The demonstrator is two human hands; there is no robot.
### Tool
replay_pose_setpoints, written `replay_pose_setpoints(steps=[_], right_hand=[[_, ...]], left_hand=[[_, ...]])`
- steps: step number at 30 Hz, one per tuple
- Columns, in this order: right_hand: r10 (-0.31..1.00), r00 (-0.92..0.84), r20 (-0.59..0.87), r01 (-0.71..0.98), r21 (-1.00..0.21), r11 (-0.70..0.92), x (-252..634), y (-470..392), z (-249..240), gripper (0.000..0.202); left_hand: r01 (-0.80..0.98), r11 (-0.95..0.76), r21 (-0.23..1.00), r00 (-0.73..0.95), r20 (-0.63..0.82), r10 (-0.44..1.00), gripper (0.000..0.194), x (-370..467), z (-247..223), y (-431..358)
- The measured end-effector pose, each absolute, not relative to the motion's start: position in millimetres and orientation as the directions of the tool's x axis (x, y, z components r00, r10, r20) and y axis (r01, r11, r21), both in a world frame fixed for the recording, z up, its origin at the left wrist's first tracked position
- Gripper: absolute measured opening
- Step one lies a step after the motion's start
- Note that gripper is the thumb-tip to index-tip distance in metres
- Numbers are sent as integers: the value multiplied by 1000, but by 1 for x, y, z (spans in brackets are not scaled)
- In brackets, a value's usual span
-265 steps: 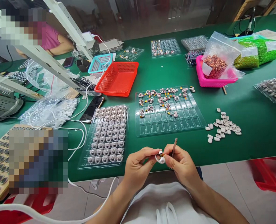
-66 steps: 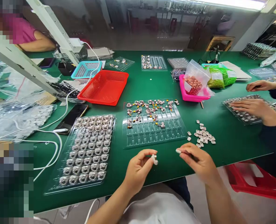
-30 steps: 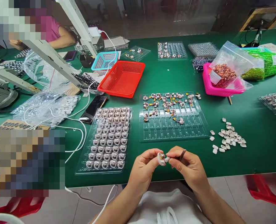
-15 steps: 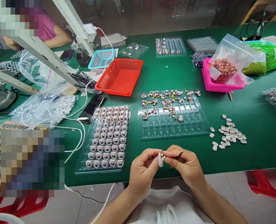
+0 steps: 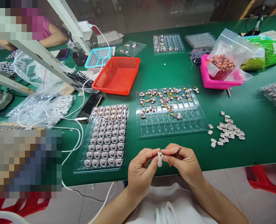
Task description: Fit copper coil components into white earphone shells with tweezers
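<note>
Just past the table's front edge, both hands meet at a small white earbud part (image 5: 160,160). My left hand (image 5: 140,171) is closed, pinching it between thumb and fingertips. My right hand (image 5: 184,163) is closed too, its thumb and forefinger on the part's other side. A slim dark tool (image 5: 178,151) sticks out between the right hand's fingers; its kind is hard to make out. Beyond the hands lies a clear tray (image 5: 149,129) of earbud pieces with wires and yellow tabs. Small white caps (image 5: 228,130) lie loose to the right.
At left stands a clear tray of shiny earbud shells (image 5: 105,140), beside a phone (image 5: 90,107) and white cables (image 5: 82,137). Farther back are a red basket (image 5: 117,74), a blue basket (image 5: 98,57) and a pink basket (image 5: 222,84) holding a bag. A person sits at far left.
The view has shifted slightly. My right fingertips press closer around the white earbud part, and the yellow bit seen at it before hardly shows. The dark tool has turned a little more upright.
</note>
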State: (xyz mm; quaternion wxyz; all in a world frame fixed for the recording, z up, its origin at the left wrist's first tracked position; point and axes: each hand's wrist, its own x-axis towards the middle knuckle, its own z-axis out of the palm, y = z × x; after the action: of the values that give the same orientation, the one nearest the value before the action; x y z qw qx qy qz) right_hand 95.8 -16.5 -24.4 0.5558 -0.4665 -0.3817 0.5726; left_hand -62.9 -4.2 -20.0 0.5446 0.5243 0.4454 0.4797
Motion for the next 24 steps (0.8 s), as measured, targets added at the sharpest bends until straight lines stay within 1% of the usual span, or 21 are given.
replay_pose_setpoints(steps=[5, 9, 13, 19, 24], right_hand=[[984, 11, -180, -249, -953, -171, 99, -16, -21, 16], [972, -76, -223, -218, -947, -235, 104, -16, -22, 23], [969, -148, -198, -189, -956, -224, 109, -15, -22, 23], [976, -147, -158, -152, -972, -181, 111, -15, -26, 25], [975, -136, -174, -113, -975, -190, 114, -17, -30, 25]], left_hand=[[-26, -61, 998, 155, 65, 986, 22, -65, -23, -7], [25, -150, 988, 195, 142, 971, 31, -67, -24, -7], [70, -215, 974, 250, 192, 949, 36, -69, -21, -5], [100, -279, 955, 321, 235, 917, 42, -71, -18, -4], [105, -282, 954, 351, 230, 908, 45, -70, -14, -4]])
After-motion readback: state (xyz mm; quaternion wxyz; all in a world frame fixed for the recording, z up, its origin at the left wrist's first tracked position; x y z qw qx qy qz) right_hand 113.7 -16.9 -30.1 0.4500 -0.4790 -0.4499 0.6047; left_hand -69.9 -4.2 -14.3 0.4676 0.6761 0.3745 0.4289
